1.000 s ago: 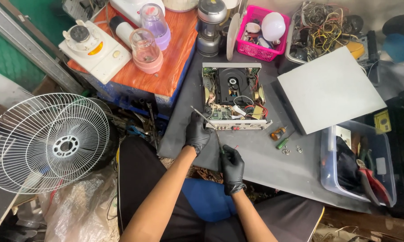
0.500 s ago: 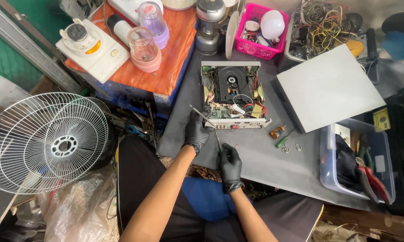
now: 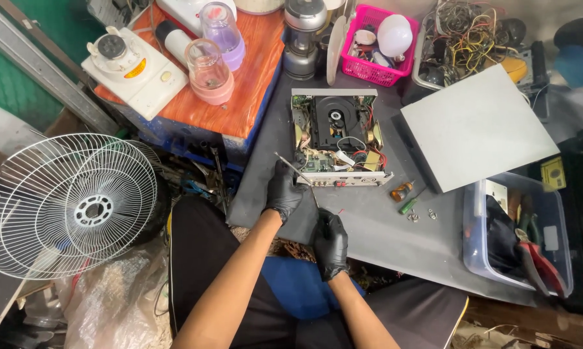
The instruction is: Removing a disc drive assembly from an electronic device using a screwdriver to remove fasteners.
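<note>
- At a cluttered repair bench, seen from above: person in black gloves works at near edge of grey table [image 3: 369, 226], just in front of an opened disc player [image 3: 339, 139] w/ cover off, circuit boards & wiring exposed.
- Left hand [image 3: 285, 192] closed around a thin metal rod-like tool [image 3: 294, 169], prob. a screwdriver or probe; tip angles up-left, hand sits at player's front-left corner.
- Right hand [image 3: 330, 240] curled into a narrow grip near table edge, just below left hand; what it holds, if anything, can't be made out.
- Disc player lies flat, centre of table, front panel facing the person; removed grey cover panel [image 3: 479, 126] rests tilted to its right.
- Small amber-handled screwdriver [image 3: 402, 190] & green-handled one [image 3: 409, 205] lie just right of player's front, loose screws [image 3: 422, 215] beside them.
- Clear plastic bin [image 3: 518, 239] w/ red-handled pliers [image 3: 540, 258] at far right of table.
- Pink basket [image 3: 375, 48] holding a white bulb sits behind player; tray of tangled wires [image 3: 463, 35] to its right.
- Orange-topped stand [image 3: 240, 97] on left carries a white blender base [image 3: 133, 68] & two pinkish blender jars [image 3: 207, 68].
- White fan grille [image 3: 68, 203] lies at floor level, lower left.
</note>
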